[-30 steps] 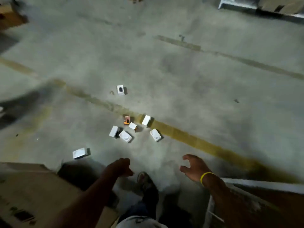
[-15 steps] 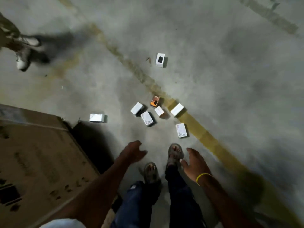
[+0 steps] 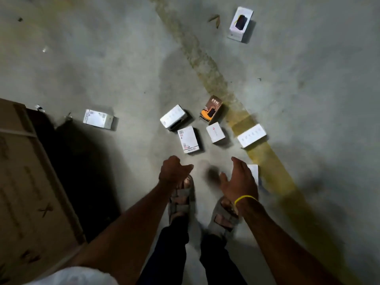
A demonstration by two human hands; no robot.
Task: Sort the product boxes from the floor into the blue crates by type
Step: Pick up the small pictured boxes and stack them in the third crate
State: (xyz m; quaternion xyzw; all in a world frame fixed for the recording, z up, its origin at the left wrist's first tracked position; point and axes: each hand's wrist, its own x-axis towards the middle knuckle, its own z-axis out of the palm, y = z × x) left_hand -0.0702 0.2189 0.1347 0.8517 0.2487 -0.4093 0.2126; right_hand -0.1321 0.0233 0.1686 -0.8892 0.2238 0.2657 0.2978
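Several small product boxes lie on the concrete floor in front of my feet. A brown and orange box marked 65W (image 3: 210, 110) stands among white ones: a white box (image 3: 173, 117) to its left, another (image 3: 188, 139) below that, a small one (image 3: 215, 132) and a long one (image 3: 251, 135) on the yellow line. A lone white box (image 3: 97, 119) lies to the left and one with a dark picture (image 3: 240, 24) lies far off. My left hand (image 3: 173, 171) hangs loosely curled and holds nothing. My right hand (image 3: 239, 179) is spread, partly covering a white box (image 3: 253, 172).
A large cardboard box (image 3: 30, 182) stands at the left, casting a dark shadow beside it. A worn yellow painted line (image 3: 207, 68) runs diagonally across the floor. My sandalled feet (image 3: 181, 198) are just below the hands. No blue crate shows in this view.
I have stepped closer to the boxes and tilted my head down, so they look larger and nearer. Both hands have reached forward towards them. The other person's feet have left the view.
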